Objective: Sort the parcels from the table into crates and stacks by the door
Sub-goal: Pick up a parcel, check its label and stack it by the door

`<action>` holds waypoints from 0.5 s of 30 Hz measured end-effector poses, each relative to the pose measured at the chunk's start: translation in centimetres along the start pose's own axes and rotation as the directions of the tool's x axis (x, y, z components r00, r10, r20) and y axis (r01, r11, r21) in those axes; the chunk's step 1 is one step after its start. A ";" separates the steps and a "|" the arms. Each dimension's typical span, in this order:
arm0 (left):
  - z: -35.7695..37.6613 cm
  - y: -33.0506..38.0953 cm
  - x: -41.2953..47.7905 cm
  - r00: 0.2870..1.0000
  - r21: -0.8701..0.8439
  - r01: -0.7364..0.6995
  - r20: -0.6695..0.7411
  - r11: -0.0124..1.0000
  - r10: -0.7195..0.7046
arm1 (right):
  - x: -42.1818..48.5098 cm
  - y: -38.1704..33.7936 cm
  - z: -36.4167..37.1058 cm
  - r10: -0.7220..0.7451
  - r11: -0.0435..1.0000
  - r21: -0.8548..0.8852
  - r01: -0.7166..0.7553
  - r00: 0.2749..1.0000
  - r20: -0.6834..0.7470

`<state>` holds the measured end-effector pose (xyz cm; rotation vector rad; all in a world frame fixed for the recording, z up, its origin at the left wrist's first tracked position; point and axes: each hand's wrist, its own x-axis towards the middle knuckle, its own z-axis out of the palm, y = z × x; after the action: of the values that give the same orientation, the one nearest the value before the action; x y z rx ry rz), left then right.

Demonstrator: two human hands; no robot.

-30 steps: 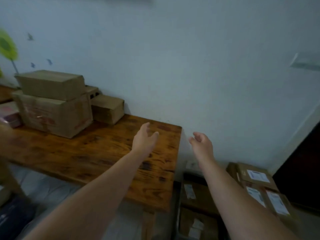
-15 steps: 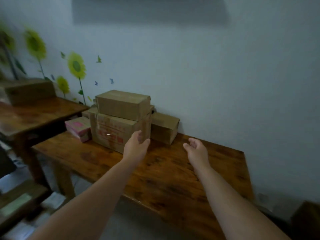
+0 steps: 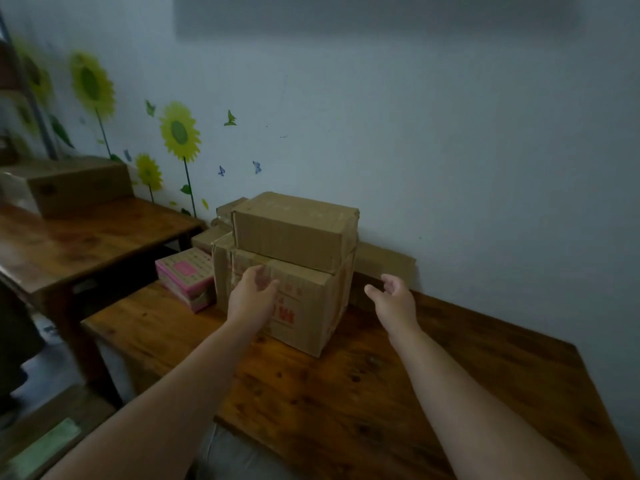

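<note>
A large cardboard box with red print (image 3: 304, 306) stands on the wooden table (image 3: 398, 403) by the wall. A smaller plain cardboard box (image 3: 294, 230) lies on top of it. My left hand (image 3: 252, 296) is in front of the large box's front face, fingers apart, holding nothing. Just right of the box, above the table, my right hand (image 3: 394, 303) is open and empty. Behind the stack, a low cardboard box (image 3: 384, 266) sits against the wall. A pink packet (image 3: 185, 280) lies left of the stack.
A second wooden table (image 3: 69, 247) stands at the left with a cardboard box (image 3: 76, 185) on it. Sunflower stickers (image 3: 180, 133) decorate the pale wall. There is floor and a dark gap between the two tables.
The view has swung left from the parcels by the door onto the table. Both hands have come forward to the stacked boxes, the left one reaching the large box's front.
</note>
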<state>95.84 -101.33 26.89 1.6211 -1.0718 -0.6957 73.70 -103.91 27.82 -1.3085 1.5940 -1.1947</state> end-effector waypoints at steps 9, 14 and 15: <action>-0.8 0.0 10.8 0.996 0.074 0.025 -0.089 0.997 -0.018 | 8.6 -0.7 5.7 0.055 0.987 0.148 -0.062 0.997 0.053; -1.6 -1.0 15.0 0.986 0.061 0.052 -0.164 0.997 -0.041 | 10.6 0.1 7.1 0.039 0.988 0.147 -0.051 0.996 0.086; -2.0 -1.3 15.9 0.983 0.062 0.055 -0.178 0.997 -0.043 | 10.8 0.1 7.4 0.025 0.989 0.144 -0.037 0.996 0.088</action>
<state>104.85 -114.63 27.32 1.7368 -0.9375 -0.5417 78.37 -115.99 25.72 -1.2210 1.4334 -1.1956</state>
